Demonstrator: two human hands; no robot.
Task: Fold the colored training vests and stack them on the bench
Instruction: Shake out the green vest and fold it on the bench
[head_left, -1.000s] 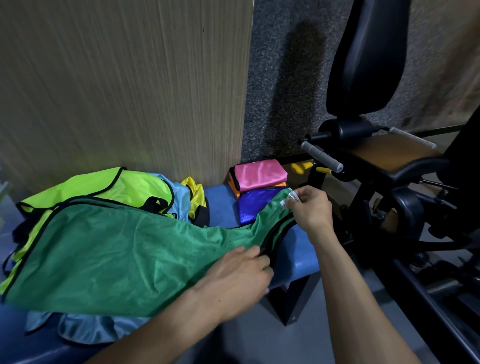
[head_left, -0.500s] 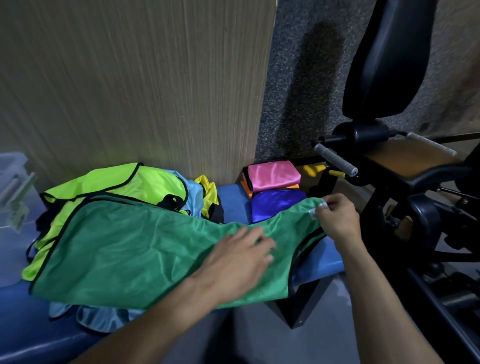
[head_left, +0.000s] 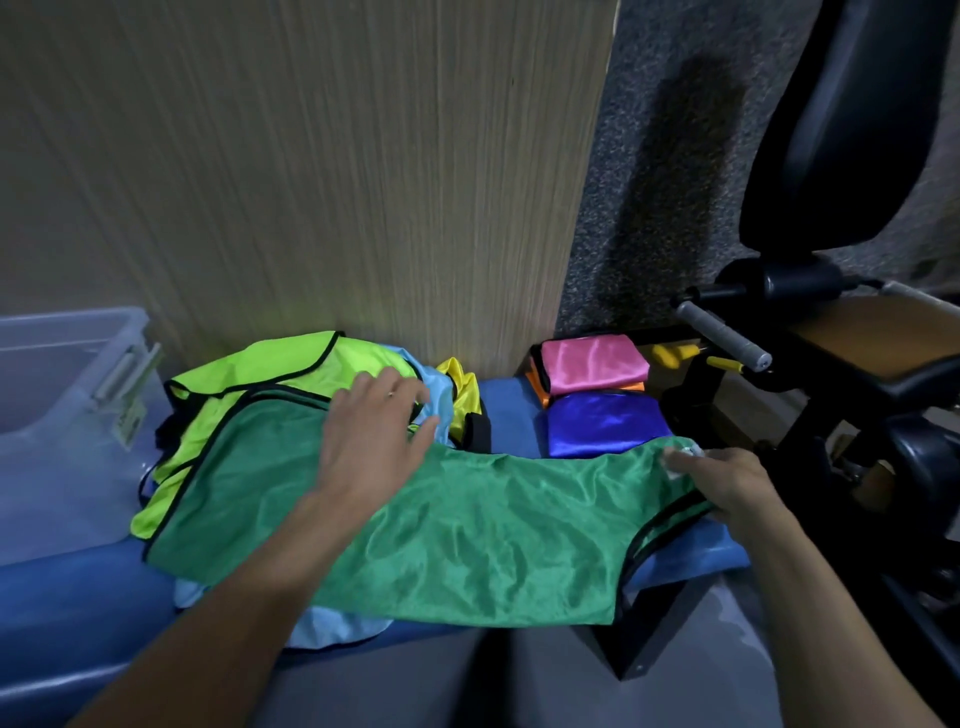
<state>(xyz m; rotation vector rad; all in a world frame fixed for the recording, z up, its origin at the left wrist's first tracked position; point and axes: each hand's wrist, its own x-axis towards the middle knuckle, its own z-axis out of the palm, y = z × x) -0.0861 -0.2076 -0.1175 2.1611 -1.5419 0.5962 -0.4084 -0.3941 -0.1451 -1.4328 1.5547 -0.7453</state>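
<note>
Fold-and-stack task, part done. Three folded vests lie at the right end of the blue bench (head_left: 511, 415): a pink vest (head_left: 592, 364) on top of an orange vest (head_left: 537, 387), of which only an edge shows, and a purple vest (head_left: 602, 423) just in front of them. Whether these make one stack or two cannot be told. Left to fold: the green vest (head_left: 467, 530), spread flat along the bench with its near edge overhanging, and under it a loose heap with a lime vest (head_left: 270, 371), a light blue vest (head_left: 441, 400) and a yellow vest (head_left: 460, 389); any others beneath are hidden. The step in hand appears to be flattening the green vest before its first fold. Left hand (head_left: 371, 436): arm reaching forward from the lower left, palm down, fingers straight and spread, lying over the far edge of the green vest and the heap behind it, holding nothing. Right hand (head_left: 727, 483): arm coming in from the lower right, fingers curled round the shoulder end of the green vest at the right, beside the purple vest. A clear bin (head_left: 62, 364) stands at the far left; black gym equipment (head_left: 852, 364) stands at the right.
</note>
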